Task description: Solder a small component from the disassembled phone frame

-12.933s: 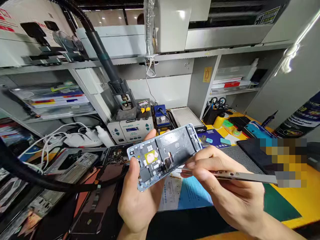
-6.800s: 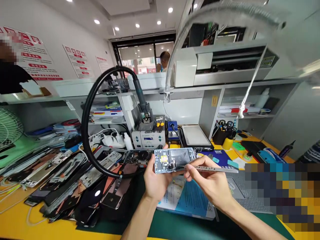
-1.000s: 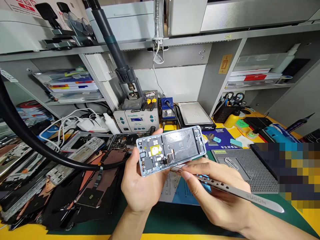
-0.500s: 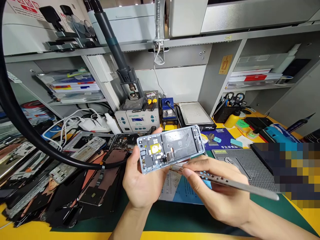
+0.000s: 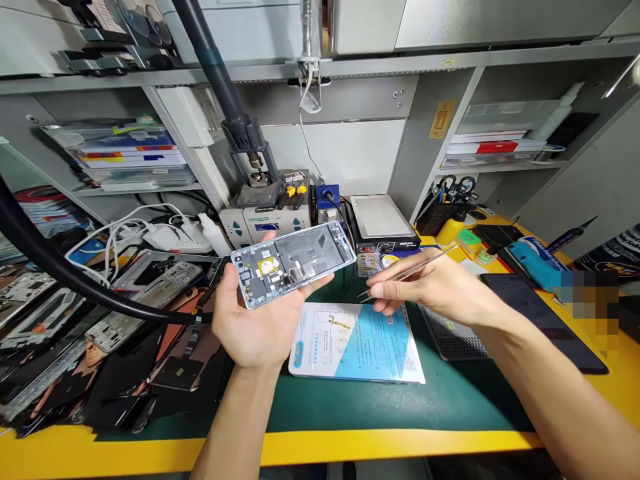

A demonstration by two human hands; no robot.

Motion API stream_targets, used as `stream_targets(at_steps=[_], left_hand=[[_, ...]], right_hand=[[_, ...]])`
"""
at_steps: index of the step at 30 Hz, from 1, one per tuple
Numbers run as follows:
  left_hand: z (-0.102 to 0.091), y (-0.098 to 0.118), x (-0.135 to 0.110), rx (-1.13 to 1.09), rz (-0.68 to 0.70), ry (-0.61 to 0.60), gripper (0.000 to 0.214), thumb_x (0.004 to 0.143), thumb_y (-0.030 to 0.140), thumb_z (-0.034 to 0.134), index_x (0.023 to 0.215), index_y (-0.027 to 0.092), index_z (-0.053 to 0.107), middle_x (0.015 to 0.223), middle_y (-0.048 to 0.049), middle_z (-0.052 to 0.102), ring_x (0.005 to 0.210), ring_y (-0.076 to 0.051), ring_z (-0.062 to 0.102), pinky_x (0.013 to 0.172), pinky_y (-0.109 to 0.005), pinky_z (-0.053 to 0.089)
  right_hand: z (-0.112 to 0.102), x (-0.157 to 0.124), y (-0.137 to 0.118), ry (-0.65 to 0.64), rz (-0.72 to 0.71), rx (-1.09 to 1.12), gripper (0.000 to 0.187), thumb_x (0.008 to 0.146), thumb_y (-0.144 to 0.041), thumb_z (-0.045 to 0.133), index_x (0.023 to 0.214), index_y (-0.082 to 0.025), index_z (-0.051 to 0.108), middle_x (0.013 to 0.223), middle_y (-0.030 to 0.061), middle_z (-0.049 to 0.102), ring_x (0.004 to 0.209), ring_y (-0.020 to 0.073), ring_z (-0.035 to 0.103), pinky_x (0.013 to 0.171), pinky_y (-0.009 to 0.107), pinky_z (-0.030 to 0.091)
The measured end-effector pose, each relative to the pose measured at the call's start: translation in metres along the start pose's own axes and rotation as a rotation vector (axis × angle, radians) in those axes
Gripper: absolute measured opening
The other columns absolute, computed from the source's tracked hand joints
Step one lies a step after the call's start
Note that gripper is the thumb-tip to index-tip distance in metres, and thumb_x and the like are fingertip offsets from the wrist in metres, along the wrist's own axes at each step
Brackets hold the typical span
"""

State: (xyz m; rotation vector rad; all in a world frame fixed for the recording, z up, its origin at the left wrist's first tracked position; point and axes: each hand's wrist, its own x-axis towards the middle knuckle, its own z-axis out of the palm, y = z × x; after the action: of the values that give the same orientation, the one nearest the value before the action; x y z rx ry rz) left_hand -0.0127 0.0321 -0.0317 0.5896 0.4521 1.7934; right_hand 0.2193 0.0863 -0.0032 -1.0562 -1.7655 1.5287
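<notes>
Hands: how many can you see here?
2: the left hand holding the opened phone from below, and the right hand to its right, holding tweezers. No others show.

L hand (image 5: 257, 330) part-hid bhd phone (image 5: 295, 263), pkg (image 5: 350, 350) txt too sm.

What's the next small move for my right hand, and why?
Probably bring the tweezers in the right hand leftward to the opened phone: their tips hang apart from it, while the left hand holds it with its inner parts exposed.
</notes>
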Motion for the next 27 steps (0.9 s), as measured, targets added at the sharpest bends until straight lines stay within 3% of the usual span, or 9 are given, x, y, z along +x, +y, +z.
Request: stream_targets(at_steps=[4,9,12,15,17,20,22,27], left_hand=[[-0.002,0.002,0.001,-0.004,0.007,0.008,0.054,0.101,0.056,0.036,0.125,0.021,0.069,0.135,-0.0146,0.067,0.134,-0.044,0.054,0.093,-0.073,0.052],[-0.003,0.002,0.002,-0.005,0.01,0.007,0.053,0.101,0.056,0.036,0.124,0.022,0.069,0.14,-0.0151,0.064,0.136,-0.045,0.051,0.096,-0.075,0.049],[-0.005,0.003,0.003,-0.009,0.006,0.008,0.052,0.101,0.056,0.037,0.122,0.022,0.07,0.138,-0.0149,0.066,0.136,-0.045,0.051,0.095,-0.075,0.049],[-0.007,0.004,0.004,-0.008,0.025,0.008,0.051,0.101,0.055,0.037,0.117,0.021,0.072,0.138,-0.0137,0.067,0.136,-0.044,0.052,0.094,-0.076,0.049],[-0.008,0.005,0.004,-0.01,0.028,0.019,0.051,0.101,0.055,0.037,0.116,0.022,0.072,0.138,-0.0132,0.067,0.136,-0.044,0.051,0.094,-0.076,0.05],[-0.008,0.006,0.005,-0.022,0.016,0.033,0.05,0.101,0.055,0.037,0.117,0.023,0.072,0.138,-0.0134,0.067,0.137,-0.043,0.051,0.095,-0.075,0.049],[-0.008,0.006,0.005,-0.021,0.013,0.041,0.05,0.101,0.054,0.037,0.119,0.022,0.072,0.137,-0.0142,0.068,0.136,-0.043,0.052,0.095,-0.075,0.049],[-0.009,0.007,0.006,-0.028,-0.007,0.033,0.051,0.1,0.054,0.039,0.12,0.019,0.07,0.134,-0.0175,0.068,0.138,-0.043,0.051,0.099,-0.075,0.046]], right_hand=[[0.007,0.009,0.013,-0.059,0.008,-0.042,0.037,0.078,-0.05,0.088,0.076,-0.014,0.08,0.074,0.009,0.079,0.065,0.0219,0.074,0.061,0.029,0.063],[0.024,0.016,0.025,-0.03,0.11,-0.011,0.042,0.078,-0.054,0.086,0.076,-0.015,0.072,0.07,0.0087,0.078,0.063,0.024,0.075,0.061,0.031,0.062],[0.028,0.017,0.028,-0.018,0.07,-0.203,0.051,0.094,-0.062,0.065,0.07,-0.016,0.067,0.069,0.0094,0.076,0.063,0.023,0.074,0.053,0.027,0.054],[0.025,0.013,0.026,0.006,0.01,-0.303,0.053,0.105,-0.059,0.044,0.081,-0.018,0.068,0.066,0.0052,0.071,0.062,0.0203,0.068,0.055,0.027,0.048],[0.024,0.009,0.023,-0.007,-0.023,-0.391,0.041,0.104,-0.052,0.051,0.09,-0.018,0.07,0.065,0.0019,0.066,0.062,0.0191,0.062,0.058,0.028,0.044],[0.032,0.002,0.02,-0.077,-0.057,-0.693,0.025,0.098,-0.041,0.063,0.095,-0.019,0.072,0.068,0.0009,0.063,0.058,0.0178,0.054,0.055,0.028,0.036],[0.041,-0.001,0.019,-0.115,-0.068,-0.86,0.018,0.096,-0.036,0.066,0.09,-0.019,0.071,0.07,0.0021,0.065,0.057,0.0174,0.052,0.054,0.028,0.032],[0.058,-0.001,0.02,-0.079,-0.063,-0.923,0.025,0.094,-0.028,0.064,0.07,-0.02,0.062,0.065,0.0041,0.065,0.051,0.0156,0.044,0.052,0.03,0.027]])
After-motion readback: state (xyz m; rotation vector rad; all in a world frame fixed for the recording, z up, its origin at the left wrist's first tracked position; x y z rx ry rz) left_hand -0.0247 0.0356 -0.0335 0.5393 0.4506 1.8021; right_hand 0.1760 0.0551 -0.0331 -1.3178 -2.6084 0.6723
